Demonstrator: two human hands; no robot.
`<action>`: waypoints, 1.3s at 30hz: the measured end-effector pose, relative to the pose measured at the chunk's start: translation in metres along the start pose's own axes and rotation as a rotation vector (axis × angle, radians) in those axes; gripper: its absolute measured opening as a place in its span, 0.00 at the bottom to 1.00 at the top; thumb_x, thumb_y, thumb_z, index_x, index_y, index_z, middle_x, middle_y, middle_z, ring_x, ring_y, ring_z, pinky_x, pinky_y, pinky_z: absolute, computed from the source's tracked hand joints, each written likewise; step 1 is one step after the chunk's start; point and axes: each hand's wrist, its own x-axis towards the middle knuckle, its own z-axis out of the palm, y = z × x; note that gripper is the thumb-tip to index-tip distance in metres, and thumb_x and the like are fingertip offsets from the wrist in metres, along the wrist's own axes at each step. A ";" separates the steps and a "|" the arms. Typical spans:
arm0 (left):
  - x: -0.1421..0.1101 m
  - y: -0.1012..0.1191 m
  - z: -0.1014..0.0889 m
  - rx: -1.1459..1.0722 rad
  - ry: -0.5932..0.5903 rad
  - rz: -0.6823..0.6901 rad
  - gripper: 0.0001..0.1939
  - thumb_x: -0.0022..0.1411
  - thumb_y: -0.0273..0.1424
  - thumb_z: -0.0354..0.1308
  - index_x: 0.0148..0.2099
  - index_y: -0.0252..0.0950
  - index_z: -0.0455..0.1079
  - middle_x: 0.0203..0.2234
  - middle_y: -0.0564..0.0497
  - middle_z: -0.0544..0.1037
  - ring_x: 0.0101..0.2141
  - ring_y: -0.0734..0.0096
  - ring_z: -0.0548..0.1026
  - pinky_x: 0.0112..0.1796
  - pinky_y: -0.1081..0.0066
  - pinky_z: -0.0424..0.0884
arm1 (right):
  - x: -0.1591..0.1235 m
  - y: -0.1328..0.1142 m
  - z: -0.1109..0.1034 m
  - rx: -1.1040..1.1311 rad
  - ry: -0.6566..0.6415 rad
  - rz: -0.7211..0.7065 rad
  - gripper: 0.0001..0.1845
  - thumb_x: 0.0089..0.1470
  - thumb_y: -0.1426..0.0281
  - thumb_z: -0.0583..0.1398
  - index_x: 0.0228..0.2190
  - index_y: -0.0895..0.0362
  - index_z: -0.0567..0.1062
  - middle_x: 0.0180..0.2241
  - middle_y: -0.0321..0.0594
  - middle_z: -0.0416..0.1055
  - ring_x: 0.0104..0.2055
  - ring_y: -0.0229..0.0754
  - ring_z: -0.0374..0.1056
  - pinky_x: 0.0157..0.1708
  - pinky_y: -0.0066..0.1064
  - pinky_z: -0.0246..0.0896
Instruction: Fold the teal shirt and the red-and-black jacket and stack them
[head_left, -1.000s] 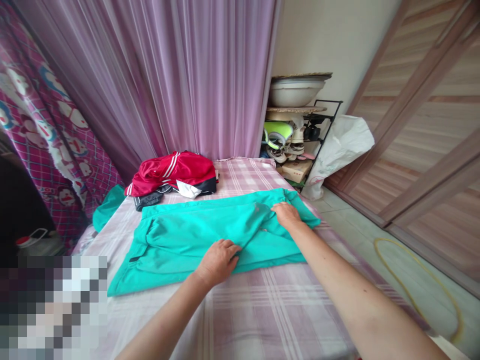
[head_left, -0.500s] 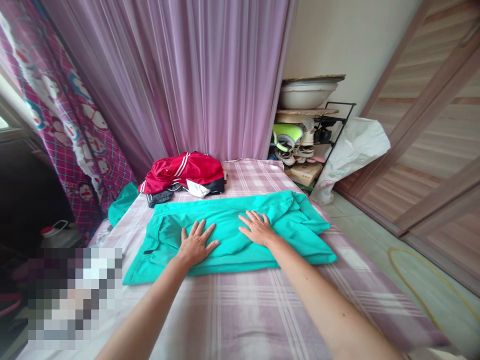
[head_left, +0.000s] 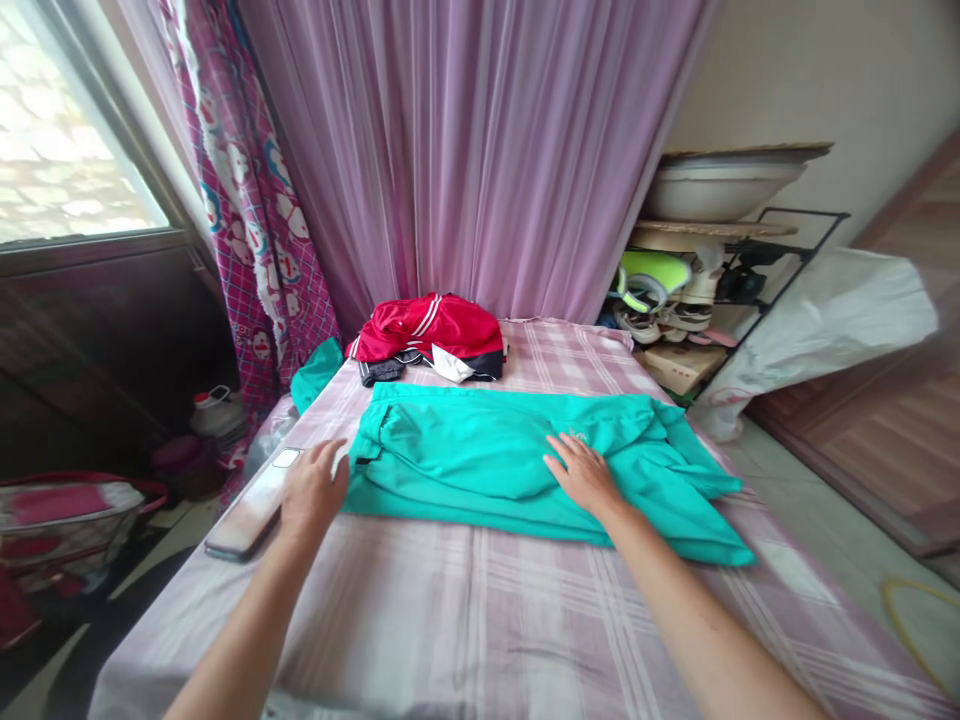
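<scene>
A folded teal garment (head_left: pixel 465 460) lies across the bed, loosely creased, with a small dark tag at its left edge; its exact kind cannot be made out. My right hand (head_left: pixel 583 475) rests palm down on its right half, fingers stretched out, just below a small pale mark. At the garment's left edge is my left hand (head_left: pixel 311 495), fingers extended and holding nothing visible. Close beside that hand, a phone (head_left: pixel 244 515) lies on the checked bedsheet (head_left: pixel 450 620).
Red clothing (head_left: pixel 450 330) with dark and white parts is heaped behind the garment. Another teal cloth (head_left: pixel 316 375) hangs at the bed's left edge. A shoe rack (head_left: pixel 814 240) and white sack (head_left: pixel 825 320) stand at right; a purple curtain (head_left: pixel 487 150) hangs behind.
My left hand has moved left from the garment's middle to its left edge. My right hand stays on the cloth. The view has turned left, showing the window.
</scene>
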 end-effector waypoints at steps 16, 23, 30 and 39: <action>-0.009 -0.066 -0.035 0.220 -0.457 -0.509 0.35 0.57 0.54 0.49 0.57 0.34 0.66 0.52 0.30 0.72 0.50 0.36 0.72 0.43 0.52 0.69 | -0.006 0.012 0.020 0.002 0.193 -0.042 0.24 0.65 0.60 0.49 0.57 0.52 0.72 0.59 0.46 0.69 0.61 0.49 0.63 0.59 0.43 0.59; 0.000 -0.075 -0.058 0.011 -0.246 -0.511 0.42 0.52 0.55 0.58 0.62 0.33 0.64 0.49 0.29 0.74 0.52 0.33 0.71 0.46 0.48 0.69 | -0.007 0.008 0.019 0.000 0.203 -0.037 0.25 0.65 0.61 0.49 0.57 0.54 0.72 0.59 0.47 0.69 0.61 0.49 0.63 0.59 0.43 0.58; 0.003 -0.049 -0.084 -1.465 -0.276 -0.738 0.33 0.54 0.48 0.62 0.57 0.34 0.68 0.39 0.42 0.81 0.37 0.56 0.79 0.37 0.60 0.77 | -0.008 0.007 0.020 0.015 0.202 -0.009 0.24 0.64 0.60 0.51 0.57 0.52 0.73 0.59 0.46 0.68 0.63 0.49 0.61 0.60 0.43 0.57; -0.011 -0.026 -0.056 -2.038 -0.389 -0.581 0.41 0.55 0.54 0.60 0.62 0.31 0.64 0.51 0.36 0.77 0.52 0.50 0.75 0.54 0.51 0.71 | -0.007 0.008 0.020 0.008 0.195 -0.039 0.26 0.64 0.60 0.49 0.57 0.55 0.72 0.59 0.48 0.69 0.62 0.51 0.62 0.60 0.44 0.58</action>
